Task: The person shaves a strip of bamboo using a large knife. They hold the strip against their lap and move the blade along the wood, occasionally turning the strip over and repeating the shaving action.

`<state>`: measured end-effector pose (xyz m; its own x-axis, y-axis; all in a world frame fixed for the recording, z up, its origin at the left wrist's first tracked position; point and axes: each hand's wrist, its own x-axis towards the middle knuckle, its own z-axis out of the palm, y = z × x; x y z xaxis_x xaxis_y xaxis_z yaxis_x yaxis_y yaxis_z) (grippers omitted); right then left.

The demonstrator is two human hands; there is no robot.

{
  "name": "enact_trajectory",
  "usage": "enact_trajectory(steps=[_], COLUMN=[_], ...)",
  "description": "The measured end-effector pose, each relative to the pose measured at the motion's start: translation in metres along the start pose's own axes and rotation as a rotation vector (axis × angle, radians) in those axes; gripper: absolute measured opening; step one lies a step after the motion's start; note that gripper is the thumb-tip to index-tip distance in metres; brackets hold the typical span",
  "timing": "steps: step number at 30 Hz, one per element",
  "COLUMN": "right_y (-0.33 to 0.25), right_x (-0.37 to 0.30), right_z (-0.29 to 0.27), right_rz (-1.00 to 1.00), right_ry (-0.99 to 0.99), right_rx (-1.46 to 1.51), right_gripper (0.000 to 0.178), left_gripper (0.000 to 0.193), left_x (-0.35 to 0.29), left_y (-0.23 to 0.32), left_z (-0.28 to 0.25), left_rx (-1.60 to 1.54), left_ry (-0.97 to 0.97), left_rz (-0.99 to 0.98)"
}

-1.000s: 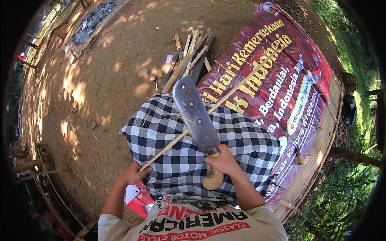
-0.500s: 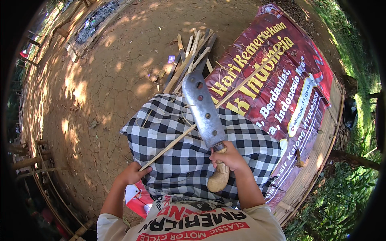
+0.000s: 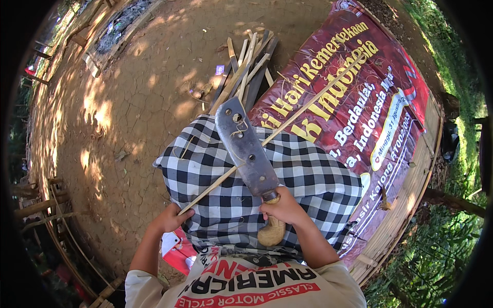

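My left hand (image 3: 173, 217) pinches the near end of a long, thin bamboo strip (image 3: 209, 190). The strip slants away to the right, across my lap and over a printed banner. In my right hand (image 3: 281, 206) is a machete (image 3: 246, 149), gripped by its curved wooden handle. Its broad steel blade has several round holes and lies over the strip, hiding a short piece of it. A thin curled shaving clings to the blade near the holes. Beneath both lies a black-and-white checked cloth (image 3: 313, 174) spread across my lap.
A dark red banner (image 3: 308, 77) with yellow and white lettering covers a bamboo platform (image 3: 405, 210) on the right. Beyond my lap, a pile of split bamboo pieces (image 3: 241, 72) rests on cracked earth (image 3: 138, 102). Ash (image 3: 115, 31) lies at the far left. Greenery borders the right.
The machete blade has swung left and nearer along the strip, its tip tilting further left. A curled shaving now shows on the blade. My left hand stays nearly in place.
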<state>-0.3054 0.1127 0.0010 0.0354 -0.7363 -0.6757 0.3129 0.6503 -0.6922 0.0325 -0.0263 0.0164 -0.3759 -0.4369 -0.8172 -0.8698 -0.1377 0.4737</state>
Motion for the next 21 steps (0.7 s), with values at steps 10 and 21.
enact_trajectory(steps=[10,21], right_y=[-0.019,-0.001], right_x=[0.000,0.001], right_z=[-0.017,0.003], right_rz=[0.005,0.053], right_ry=[-0.047,0.012], right_rx=[0.217,-0.077], right_gripper=[0.022,0.023], left_gripper=[0.049,0.051], left_x=[-0.010,0.005], left_y=[0.026,-0.007], left_z=[-0.007,0.008], left_rx=[0.055,-0.001], left_ry=[-0.015,0.080], left_rz=[-0.092,0.099])
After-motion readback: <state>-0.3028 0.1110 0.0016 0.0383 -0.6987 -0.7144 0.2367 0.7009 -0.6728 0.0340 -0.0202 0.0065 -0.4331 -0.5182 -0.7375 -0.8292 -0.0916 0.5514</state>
